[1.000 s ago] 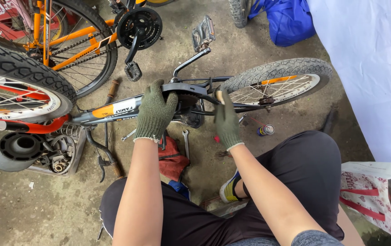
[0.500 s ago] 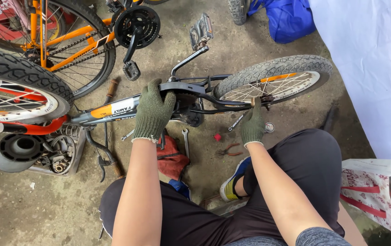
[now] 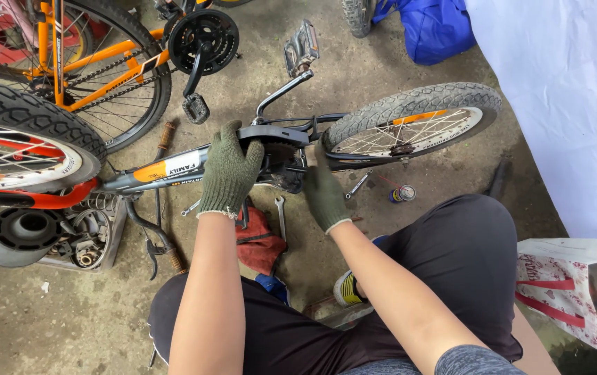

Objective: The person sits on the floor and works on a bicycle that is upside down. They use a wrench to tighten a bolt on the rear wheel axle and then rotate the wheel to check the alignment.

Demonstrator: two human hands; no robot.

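A small grey and orange bicycle frame [image 3: 166,169] lies across the concrete floor, its rear wheel [image 3: 410,125] to the right and one pedal [image 3: 302,45] sticking up on its crank arm. My left hand [image 3: 229,170], in a green knit glove, grips the frame where it meets the black chain guard [image 3: 277,133]. My right hand [image 3: 323,194], gloved too, reaches up under the chain guard at the crank. Whether it holds anything is hidden. A small spanner [image 3: 357,185] lies just right of it.
An orange bicycle [image 3: 104,69] and a large knobbly tyre [image 3: 27,118] stand at left, above an engine part [image 3: 20,236] and a box of metal parts [image 3: 93,243]. A spanner [image 3: 281,215], red cloth [image 3: 260,243] and spray can [image 3: 403,193] lie on the floor. A white sheet [image 3: 555,104] hangs at right.
My right hand left the frame, reached right toward the floor by the rear wheel, then came back left to the crank. My left hand has kept its grip.
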